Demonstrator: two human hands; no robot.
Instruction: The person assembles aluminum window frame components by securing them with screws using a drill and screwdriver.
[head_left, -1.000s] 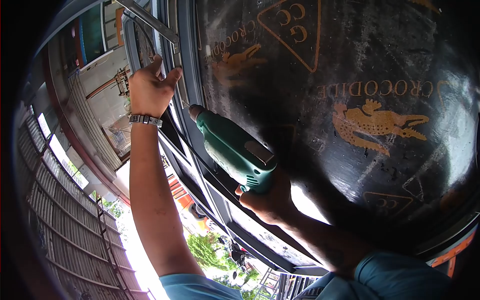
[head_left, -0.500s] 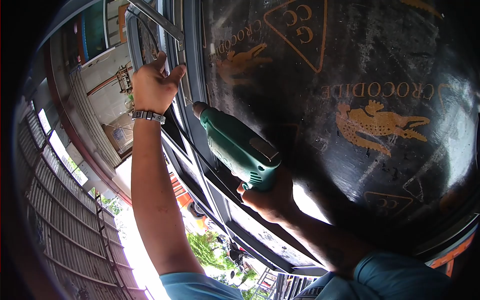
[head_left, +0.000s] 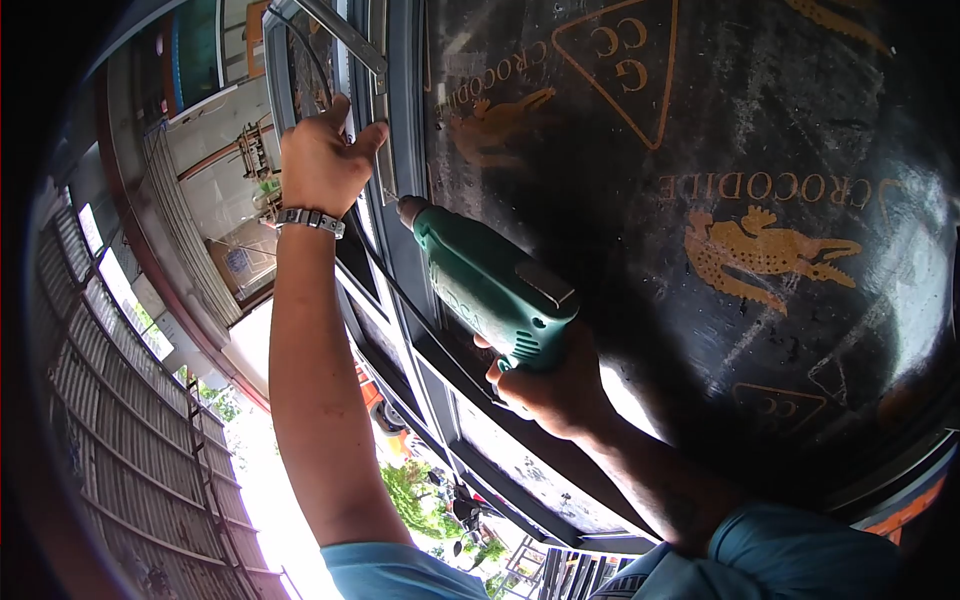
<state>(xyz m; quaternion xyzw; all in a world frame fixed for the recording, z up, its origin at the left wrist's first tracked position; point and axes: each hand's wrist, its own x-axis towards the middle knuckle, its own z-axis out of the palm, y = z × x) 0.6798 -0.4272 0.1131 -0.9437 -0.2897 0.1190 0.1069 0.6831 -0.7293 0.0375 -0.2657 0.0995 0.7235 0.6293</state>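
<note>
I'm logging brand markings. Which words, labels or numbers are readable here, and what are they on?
"CROCODILE": black panel, upside down in view.
"CROCODI", ending dim: same black panel, upper left.
"G" and "CC": upper triangle print on the black panel.
"CC", faint: lower triangle print, same panel.
Green drill: side lettering too blurred to read surely.

This looks like a workshop, partly open to the outdoors. A green power drill [head_left: 495, 275], its nose close to a grey metal frame [head_left: 401, 120], points to that, as does the scuffed dark board [head_left: 620, 175] printed "CROCODILE" that spreads to the right of the drill. Well left of the drill runs shed-like corrugated sheeting [head_left: 130, 440]; below the drill, strong daylight shows greenery [head_left: 408, 492] and what appears to be a motorbike [head_left: 465, 508].
</note>
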